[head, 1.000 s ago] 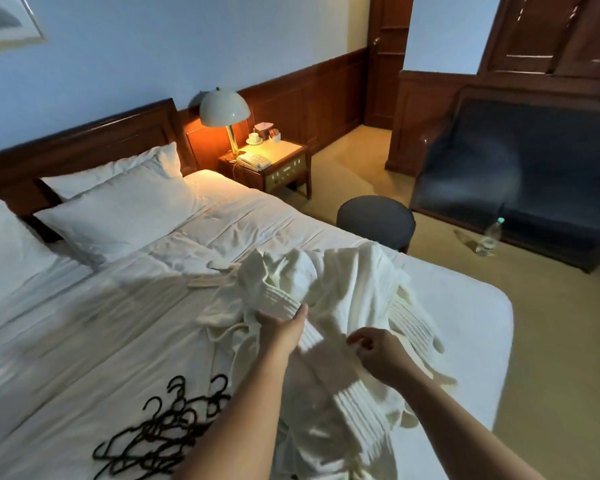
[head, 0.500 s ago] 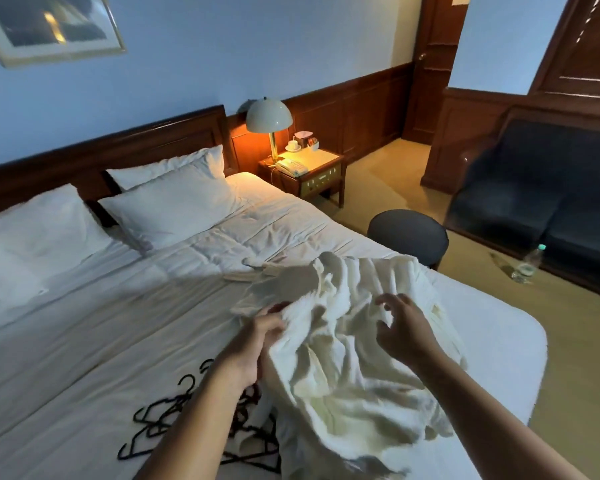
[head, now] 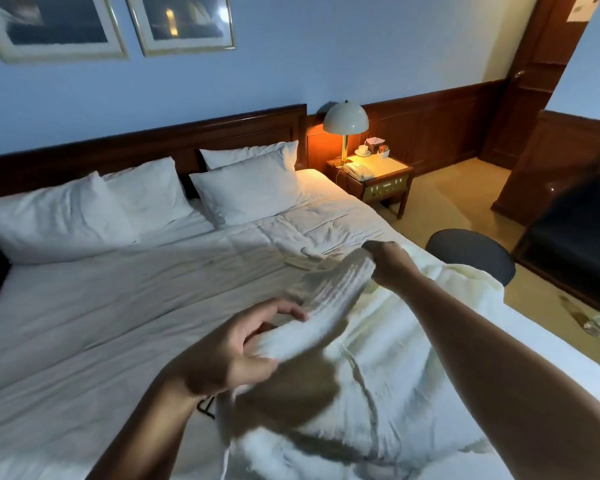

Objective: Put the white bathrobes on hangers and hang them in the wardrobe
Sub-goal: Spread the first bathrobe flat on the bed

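As the left hand [head: 236,351] and right hand [head: 390,263] are held up over it, the bed [head: 101,323] spreads beneath both and runs well to the left of the left hand, its white sheets creased.

White bathrobe [head: 395,368]: heaped on the bed under and between the two forearms. Its ribbed band [head: 329,292] is lifted clear and stretched from one hand to the other.

Pillows [head: 250,188]: four, white, against the dark headboard [head: 153,140], well beyond the left hand.

Round dark stool [head: 471,254]: on the floor just right of the right hand, past the bed edge.

Nightstand [head: 378,181]: beyond the right hand, apart from it.

Left hand: fingers and thumb curled round the near end of the band.

Right hand: closed round the far end of the band.

Lamp [head: 345,121]: lit, standing on the nightstand.

Telephone [head: 357,171]: at the lamp's foot.

Black hanger [head: 207,408]: only a small part shows, on the sheet just below the left wrist. Arm and robe hide the rest.
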Demonstrator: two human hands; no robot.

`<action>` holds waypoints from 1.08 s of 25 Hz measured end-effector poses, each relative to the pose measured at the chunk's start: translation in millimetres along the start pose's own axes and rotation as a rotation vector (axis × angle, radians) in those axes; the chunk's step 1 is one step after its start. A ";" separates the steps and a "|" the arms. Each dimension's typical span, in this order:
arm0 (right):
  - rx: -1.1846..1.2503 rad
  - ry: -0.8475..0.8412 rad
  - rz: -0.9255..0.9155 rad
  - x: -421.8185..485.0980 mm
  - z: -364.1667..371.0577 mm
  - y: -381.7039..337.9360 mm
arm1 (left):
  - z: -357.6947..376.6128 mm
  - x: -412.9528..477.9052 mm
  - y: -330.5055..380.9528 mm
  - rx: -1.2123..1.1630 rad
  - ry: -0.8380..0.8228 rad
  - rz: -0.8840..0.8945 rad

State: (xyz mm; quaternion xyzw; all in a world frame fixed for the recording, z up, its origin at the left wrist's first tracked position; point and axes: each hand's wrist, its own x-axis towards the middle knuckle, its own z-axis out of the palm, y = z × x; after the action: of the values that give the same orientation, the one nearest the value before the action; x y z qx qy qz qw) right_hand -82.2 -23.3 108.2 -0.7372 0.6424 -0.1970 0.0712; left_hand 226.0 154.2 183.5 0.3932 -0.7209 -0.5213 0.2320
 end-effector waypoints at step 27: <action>-0.397 -0.254 -0.094 -33.1 -85.2 -17.2 | -37.9 -6.3 -42.8 0.322 0.700 -0.435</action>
State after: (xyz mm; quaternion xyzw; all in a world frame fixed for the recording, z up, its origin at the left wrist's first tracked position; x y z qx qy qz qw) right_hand -102.1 24.5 185.5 -0.7847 0.6194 0.0241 -0.0040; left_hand 271.8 131.4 157.2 0.7197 -0.5714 -0.2745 0.2831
